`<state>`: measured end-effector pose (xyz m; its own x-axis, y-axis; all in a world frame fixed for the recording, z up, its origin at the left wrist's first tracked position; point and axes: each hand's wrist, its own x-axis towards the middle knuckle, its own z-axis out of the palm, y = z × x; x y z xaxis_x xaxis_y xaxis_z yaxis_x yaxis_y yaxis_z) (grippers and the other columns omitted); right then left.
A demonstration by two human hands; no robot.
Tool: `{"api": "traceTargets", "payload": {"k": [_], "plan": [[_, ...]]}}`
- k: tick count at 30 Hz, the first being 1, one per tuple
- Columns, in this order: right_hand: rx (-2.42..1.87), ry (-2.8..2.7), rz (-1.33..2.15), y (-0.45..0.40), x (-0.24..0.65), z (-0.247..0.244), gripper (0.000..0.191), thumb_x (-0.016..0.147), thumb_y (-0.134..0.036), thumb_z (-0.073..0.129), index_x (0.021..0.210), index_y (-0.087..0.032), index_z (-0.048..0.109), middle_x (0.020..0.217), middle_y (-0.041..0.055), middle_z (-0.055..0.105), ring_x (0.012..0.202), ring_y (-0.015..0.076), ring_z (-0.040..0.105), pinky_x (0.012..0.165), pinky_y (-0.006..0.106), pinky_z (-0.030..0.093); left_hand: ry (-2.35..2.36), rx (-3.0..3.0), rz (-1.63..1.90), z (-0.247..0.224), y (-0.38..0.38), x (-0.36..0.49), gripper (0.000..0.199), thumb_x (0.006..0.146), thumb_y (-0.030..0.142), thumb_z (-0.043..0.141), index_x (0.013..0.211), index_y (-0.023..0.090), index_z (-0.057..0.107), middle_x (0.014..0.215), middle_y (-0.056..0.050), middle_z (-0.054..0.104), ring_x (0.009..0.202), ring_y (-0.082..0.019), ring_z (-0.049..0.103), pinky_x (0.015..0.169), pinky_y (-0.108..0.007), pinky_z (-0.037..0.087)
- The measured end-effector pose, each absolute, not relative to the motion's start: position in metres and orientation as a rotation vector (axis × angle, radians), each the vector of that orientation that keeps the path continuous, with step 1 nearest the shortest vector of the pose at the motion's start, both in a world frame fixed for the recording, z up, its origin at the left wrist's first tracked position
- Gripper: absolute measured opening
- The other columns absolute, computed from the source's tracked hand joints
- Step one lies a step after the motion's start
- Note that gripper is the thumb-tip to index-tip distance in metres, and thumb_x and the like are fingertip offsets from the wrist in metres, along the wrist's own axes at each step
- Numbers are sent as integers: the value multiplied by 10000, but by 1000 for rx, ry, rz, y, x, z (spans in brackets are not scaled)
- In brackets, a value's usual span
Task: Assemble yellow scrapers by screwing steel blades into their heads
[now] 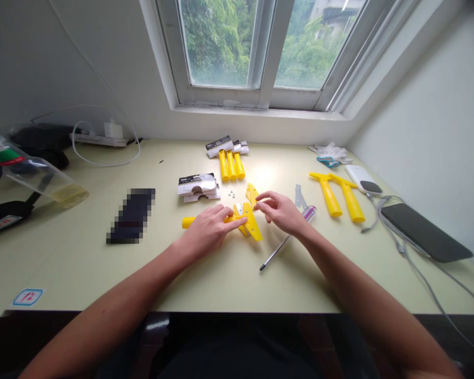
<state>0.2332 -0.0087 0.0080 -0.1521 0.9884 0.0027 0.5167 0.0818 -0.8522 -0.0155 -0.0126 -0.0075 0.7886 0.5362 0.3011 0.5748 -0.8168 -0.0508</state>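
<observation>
The left hand (209, 226) is closed over the handle of a yellow tool (254, 223), whose handle end sticks out to the left of the palm, while the index finger lies on its head. The right hand (278, 210) is loosely curled, fingertips at the edge of a loose yellow plate (251, 195) just beyond the tool's head; whether they grip it, I cannot tell. A screwdriver (276, 252) lies partly under the right wrist, near the tool.

Counted from where I stand: hands (207, 225), two; handles (231, 165) in the back row, three; T-handles (329, 197) at right, two; screwdriver (276, 252), one; bottle (43, 176), one; charger (113, 130), one; label (27, 297), one; window panes (221, 42), two.
</observation>
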Motion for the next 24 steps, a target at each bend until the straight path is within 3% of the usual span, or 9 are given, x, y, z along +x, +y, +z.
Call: {"api": "traceTargets", "payload": {"k": [2, 5, 8, 11, 14, 20, 24], "plan": [[-1401, -1666, 1235, -14, 222, 6, 316, 866, -448, 594, 1068, -209, 555, 712, -2, 651, 521, 107, 537, 523, 261, 445, -878, -2834, -403, -9, -13, -15, 507, 906, 81, 487, 1343, 326, 565, 1039, -68, 582, 898, -196, 531, 757, -315, 473], [-1312, -1563, 1357, -16, 215, 0, 416, 816, -406, 664, 1150, -210, 512, 738, -14, 628, 562, 99, 539, 496, 227, 422, -865, -2837, -386, -10, -12, -15, 515, 904, 81, 489, 1355, 320, 555, 1036, -68, 579, 901, -195, 528, 762, -312, 473], [-1276, -1544, 1350, -14, 215, -4, 431, 781, -366, 698, 1152, -203, 549, 834, 11, 645, 676, 115, 596, 557, 236, 471, -854, -2827, -375, -10, -12, -15, 530, 906, 80, 483, 1373, 324, 542, 1041, -69, 580, 901, -194, 527, 774, -318, 476], [-1243, -1584, 1321, -13, 214, -7, 310, 782, -373, 691, 1022, -184, 636, 919, 46, 676, 795, 148, 641, 671, 280, 527, -854, -2821, -360, -8, -12, -15, 537, 909, 76, 475, 1382, 323, 536, 1049, -70, 584, 907, -191, 528, 786, -317, 479], [-1273, -1669, 1195, -13, 211, -8, 237, 805, -385, 665, 921, -179, 673, 927, 59, 700, 816, 162, 650, 726, 307, 534, -857, -2834, -343, -6, -14, -14, 522, 913, 79, 469, 1368, 319, 549, 1045, -71, 588, 911, -190, 532, 787, -315, 481], [-1504, -1823, 654, -5, 233, 4, 250, 902, -430, 538, 928, -213, 660, 912, 54, 722, 749, 170, 632, 746, 340, 502, -868, -2827, -383, -6, -17, -14, 512, 903, 69, 476, 1340, 320, 566, 1039, -73, 595, 885, -190, 538, 748, -310, 480], [-1746, -1899, 261, 13, 272, 3, 195, 878, -310, 545, 936, -200, 696, 980, 75, 722, 794, 194, 622, 824, 371, 470, -931, -2808, -431, -5, -15, -15, 464, 916, 87, 483, 1320, 298, 569, 1045, -74, 608, 888, -190, 560, 726, -306, 487]]}}
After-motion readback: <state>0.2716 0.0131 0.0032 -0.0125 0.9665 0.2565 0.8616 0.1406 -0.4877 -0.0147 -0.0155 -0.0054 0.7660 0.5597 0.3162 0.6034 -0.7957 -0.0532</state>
